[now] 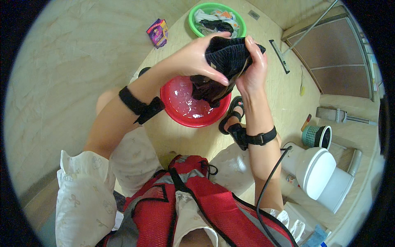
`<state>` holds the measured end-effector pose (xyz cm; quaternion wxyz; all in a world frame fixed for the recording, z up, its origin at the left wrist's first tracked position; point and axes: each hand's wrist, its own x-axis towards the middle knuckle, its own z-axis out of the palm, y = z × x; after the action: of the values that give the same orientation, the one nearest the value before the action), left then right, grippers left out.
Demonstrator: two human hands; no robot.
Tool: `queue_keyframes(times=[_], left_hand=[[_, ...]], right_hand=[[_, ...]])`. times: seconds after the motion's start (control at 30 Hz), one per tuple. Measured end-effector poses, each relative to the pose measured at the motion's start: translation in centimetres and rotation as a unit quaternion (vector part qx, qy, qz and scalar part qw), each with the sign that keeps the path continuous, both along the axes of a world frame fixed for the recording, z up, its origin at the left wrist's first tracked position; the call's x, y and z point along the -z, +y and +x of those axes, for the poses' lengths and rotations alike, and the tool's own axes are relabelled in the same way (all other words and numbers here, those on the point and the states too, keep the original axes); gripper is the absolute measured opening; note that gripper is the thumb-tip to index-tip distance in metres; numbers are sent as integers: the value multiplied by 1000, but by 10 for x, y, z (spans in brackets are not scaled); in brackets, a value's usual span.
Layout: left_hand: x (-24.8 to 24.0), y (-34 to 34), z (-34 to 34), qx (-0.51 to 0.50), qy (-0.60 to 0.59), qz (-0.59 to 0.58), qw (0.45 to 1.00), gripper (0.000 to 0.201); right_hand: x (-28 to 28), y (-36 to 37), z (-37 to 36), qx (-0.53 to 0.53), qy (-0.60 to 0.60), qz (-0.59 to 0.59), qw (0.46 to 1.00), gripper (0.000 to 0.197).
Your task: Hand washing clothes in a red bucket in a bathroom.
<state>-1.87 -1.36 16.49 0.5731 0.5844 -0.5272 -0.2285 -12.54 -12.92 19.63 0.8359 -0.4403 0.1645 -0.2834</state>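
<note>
Both hands hold up a black garment (227, 51) of ribbed, wet-looking fabric; its exact kind is unclear. My left hand (202, 57) grips it from the left, thumb in front and the other fingers partly hidden behind the cloth. On the opposite side, my right hand (252, 73) is closed around its edge, with the thumb pointing up along it. The lower part of the garment hangs down over a red basin (173, 115) on the floor. Shiny water with some suds shows inside that basin.
A green basin (191, 25) with white and dark laundry stands beyond my hands. Left of it lies a purple bag (158, 33). A floor squeegee (279, 57), a toilet (317, 173) and a green basket (309, 136) are on the right. My sandalled foot (233, 115) is beside the red basin.
</note>
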Motion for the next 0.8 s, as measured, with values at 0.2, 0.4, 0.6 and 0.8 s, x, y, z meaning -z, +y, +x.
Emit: queue_keyframes(times=[0.2,0.4,0.6,0.8], left_hand=[[-6,-15,-25,97,163,21,982,78],[18,-17,-25,84,127,-19,988,65],[30,-12,-5,-1,138,101,985,44],[34,-16,-7,34,50,65,996,37]], right_hand=[[8,-4,-1,-39,-17,-148,988,8],[30,-11,5,-78,-9,-399,913,16],[9,-14,-13,-47,-17,-662,748,66],[24,-6,-16,-86,61,-873,476,63]])
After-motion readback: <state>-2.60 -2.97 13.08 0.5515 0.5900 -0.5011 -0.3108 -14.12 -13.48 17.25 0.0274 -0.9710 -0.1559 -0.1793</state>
